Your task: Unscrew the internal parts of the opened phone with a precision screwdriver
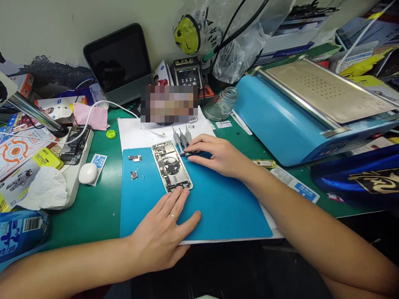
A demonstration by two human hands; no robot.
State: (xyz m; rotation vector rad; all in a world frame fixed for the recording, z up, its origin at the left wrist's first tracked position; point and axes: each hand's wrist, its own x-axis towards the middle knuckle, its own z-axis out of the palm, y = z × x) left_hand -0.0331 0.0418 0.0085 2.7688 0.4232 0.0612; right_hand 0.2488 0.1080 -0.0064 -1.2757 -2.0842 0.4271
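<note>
- Currently opened phone (172, 166) lies back-off, insides up, on the left half of the blue mat (224, 207), long axis running away from the person
- left hand (162, 236) is flat and spread, holding nothing, middle fingertips pressing the phone's near end; ring on one finger
- right hand (218, 155) lies just right of the phone's far end, fingertips over the handles of three screwdrivers (181, 141); can't tell if one is actually pinched
- step looks like choosing a driver while pinning the phone: keep left pressure light and on the frame edge, not the board; lift one driver clear so the others don't roll onto the phone
- two small metal parts (134, 158) and loose screws sit on the mat left of the phone; the left wrist should stay off them
- white paper (134, 133) under the mat's far edge, green bench mat (93, 207) around
- blue heating machine (299, 108) far right, glass jar (222, 104) beside it, dark tablet (120, 62) at the wall
</note>
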